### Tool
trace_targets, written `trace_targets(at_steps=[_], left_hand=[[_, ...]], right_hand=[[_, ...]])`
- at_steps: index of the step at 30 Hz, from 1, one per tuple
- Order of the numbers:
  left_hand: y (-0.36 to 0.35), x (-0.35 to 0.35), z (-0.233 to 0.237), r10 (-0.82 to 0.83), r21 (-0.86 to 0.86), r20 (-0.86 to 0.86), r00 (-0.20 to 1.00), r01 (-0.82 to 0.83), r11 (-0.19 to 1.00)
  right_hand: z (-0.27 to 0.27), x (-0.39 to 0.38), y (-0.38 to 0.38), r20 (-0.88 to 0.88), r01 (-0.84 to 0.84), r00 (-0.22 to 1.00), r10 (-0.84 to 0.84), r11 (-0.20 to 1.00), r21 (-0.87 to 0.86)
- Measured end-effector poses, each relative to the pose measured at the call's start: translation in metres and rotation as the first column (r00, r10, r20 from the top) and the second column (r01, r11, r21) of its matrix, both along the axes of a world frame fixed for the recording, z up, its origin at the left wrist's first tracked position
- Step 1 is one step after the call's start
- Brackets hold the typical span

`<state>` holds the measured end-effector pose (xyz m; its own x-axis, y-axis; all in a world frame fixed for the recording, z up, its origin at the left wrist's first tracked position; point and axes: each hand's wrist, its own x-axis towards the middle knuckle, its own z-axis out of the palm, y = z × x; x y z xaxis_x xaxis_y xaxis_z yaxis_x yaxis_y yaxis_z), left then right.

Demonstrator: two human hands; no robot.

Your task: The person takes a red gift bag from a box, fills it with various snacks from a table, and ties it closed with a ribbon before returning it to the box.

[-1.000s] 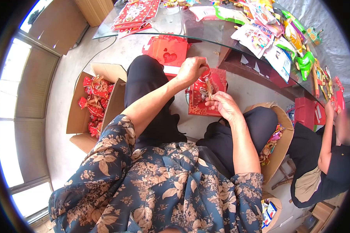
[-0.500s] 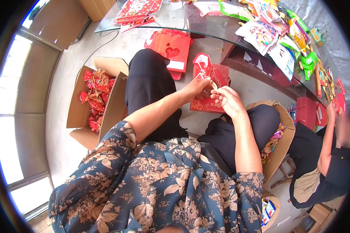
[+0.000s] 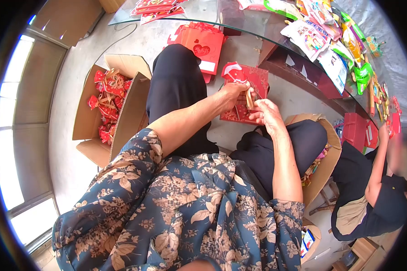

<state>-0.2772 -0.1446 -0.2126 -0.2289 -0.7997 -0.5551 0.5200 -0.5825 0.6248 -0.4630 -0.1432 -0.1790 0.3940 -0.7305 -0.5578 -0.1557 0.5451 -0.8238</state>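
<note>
A red candy pouch (image 3: 233, 73) with a white top edge and pale dots is in front of my knees. My left hand (image 3: 234, 94) is closed around its gathered neck. A gold ribbon (image 3: 249, 98) hangs from that neck between my hands. My right hand (image 3: 269, 115) is lower and to the right, fingers pinched at the ribbon's loose end; the exact grip is partly hidden. Beneath the pouch lies a red patterned box (image 3: 256, 81).
A cardboard box (image 3: 133, 115) at left holds several tied red pouches (image 3: 107, 103). Another carton (image 3: 328, 165) with wrapped sweets stands by my right knee. Red gift bags (image 3: 203, 47) lie under the glass table (image 3: 203, 10). Snack packets (image 3: 306, 38) cover its right side. A co-worker (image 3: 371, 194) sits at right.
My hands have moved slightly apart, the right one lower. The ribbon now hangs down more visibly from the pouch's neck. The camera view has shifted a little.
</note>
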Motion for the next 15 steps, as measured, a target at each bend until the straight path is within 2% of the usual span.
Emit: trace_targets(at_steps=[1, 4, 7, 8, 10, 15], left_hand=[[0.0, 0.0, 0.001, -0.001, -0.002, 0.006, 1.0, 0.001, 1.0], [0.0, -0.001, 0.001, 0.013, -0.009, 0.041, 0.999, -0.012, 1.0], [0.002, -0.002, 0.007, 0.004, -0.033, 0.094, 0.996, -0.001, 0.999], [0.002, -0.002, 0.007, 0.018, -0.041, 0.054, 0.998, -0.015, 0.999], [0.001, -0.002, 0.006, 0.044, -0.055, -0.024, 0.999, -0.045, 0.997], [0.0, -0.003, 0.005, 0.017, -0.098, -0.013, 1.0, -0.018, 0.995]], right_hand=[[-0.005, 0.0, -0.002, -0.058, 0.023, 0.998, -0.027, 0.998, -0.062], [-0.006, 0.0, -0.004, 0.023, 0.069, 0.997, -0.068, 0.996, -0.058], [0.001, 0.007, -0.001, 0.125, 0.042, 0.991, -0.055, 0.993, 0.107], [0.004, 0.009, 0.0, 0.162, 0.025, 0.985, -0.053, 0.985, 0.172], [0.006, 0.011, 0.0, 0.22, -0.017, 0.975, -0.035, 0.973, 0.229], [0.001, 0.013, -0.005, 0.316, -0.077, 0.948, -0.023, 0.951, 0.299]])
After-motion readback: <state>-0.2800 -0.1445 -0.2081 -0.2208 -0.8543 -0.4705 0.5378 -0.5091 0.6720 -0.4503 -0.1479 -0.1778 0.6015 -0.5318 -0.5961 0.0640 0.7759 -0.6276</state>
